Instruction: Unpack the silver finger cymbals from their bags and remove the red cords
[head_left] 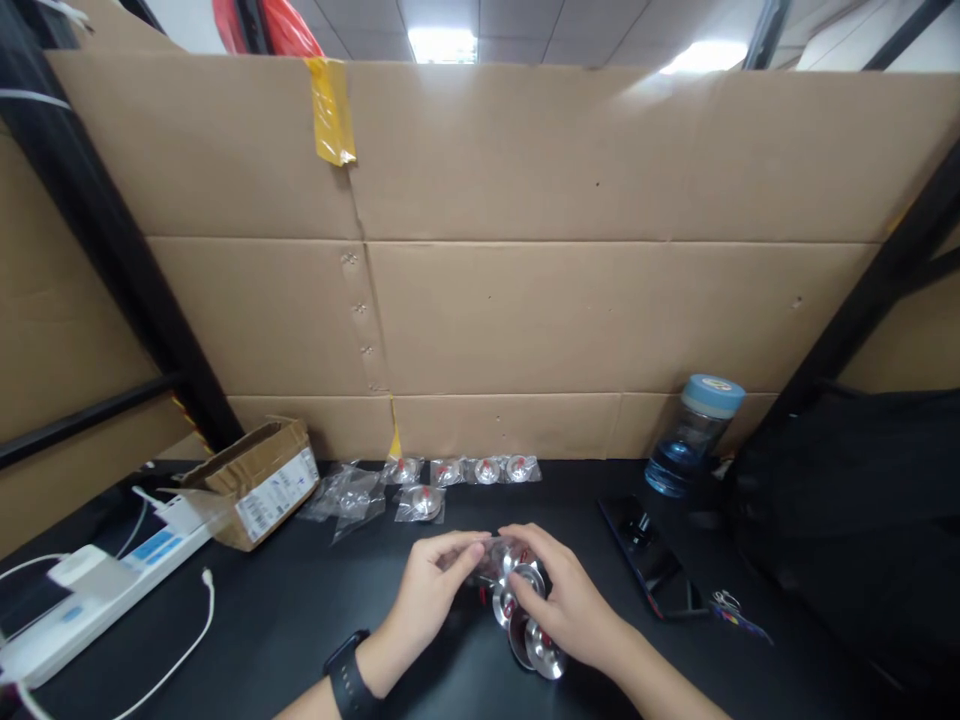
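So, grip first: a clear plastic bag (486, 562) is pinched by the left hand (437, 582), thumb on the near side and fingers curled in behind, so that's a pretty narrow hold. The bag sits right in the gap between the two hands, with its other end reached by the fingertips of the right hand (564, 592).

A bunch of shiny metal discs (546, 652) with red marks is tucked under that right hand. The upper ones are caught between thumb and fingers, the thumb being laid right across them. The lower ones are fanned out below the thumb, overlapping and partly covered by the palm; whether those are gripped too or just propped on the black table (315, 620) can't really be told from this angle.

Farther back, well apart from both hands, some bagged discs (487, 469) are lined up near the cardboard wall (510, 320), with one more bagged piece (421, 503) set just in front of the row. Crumpled clear wrappers (352, 497) are piled to the left of it, between the row and an opened carton (262, 480).
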